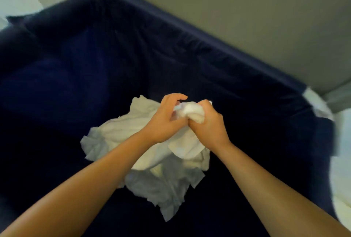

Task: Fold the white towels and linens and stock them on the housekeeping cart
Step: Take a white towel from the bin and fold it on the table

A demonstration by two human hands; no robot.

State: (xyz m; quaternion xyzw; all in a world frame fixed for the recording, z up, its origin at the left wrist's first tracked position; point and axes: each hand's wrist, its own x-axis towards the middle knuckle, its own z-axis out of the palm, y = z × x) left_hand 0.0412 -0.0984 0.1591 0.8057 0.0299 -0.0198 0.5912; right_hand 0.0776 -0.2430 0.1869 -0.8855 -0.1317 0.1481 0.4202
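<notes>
– Forearms nearest, both bare, reaching in from the bottom corners and meeting in the middle. What are the hands doing?

– They touch each other. The right hand (208, 124) is a closed fist round a bunched white towel (189, 110). The left hand (164, 122) clutches the same bunch from the other side, its upper fingers arched over the top of it.

– So the towel is up off the heap?

– The bunched end is, between the two hands. The rest of it hangs below the wrists, and I cannot tell where it ends and the heap begins.

– What heap?

– A crumpled pile of white linens (163, 187), lying under and just beyond the forearms on the bottom of a dark blue fabric bin (114, 56). None of it is folded.

– And further off?

– The bin's cloth sides rise all round, creased, up to a padded rim (209, 44) that runs slantwise across the upper right. Beyond the rim stands a grey wall (247, 8). At the right edge there is a blurred white shape (341, 160); I cannot tell what it is.
</notes>
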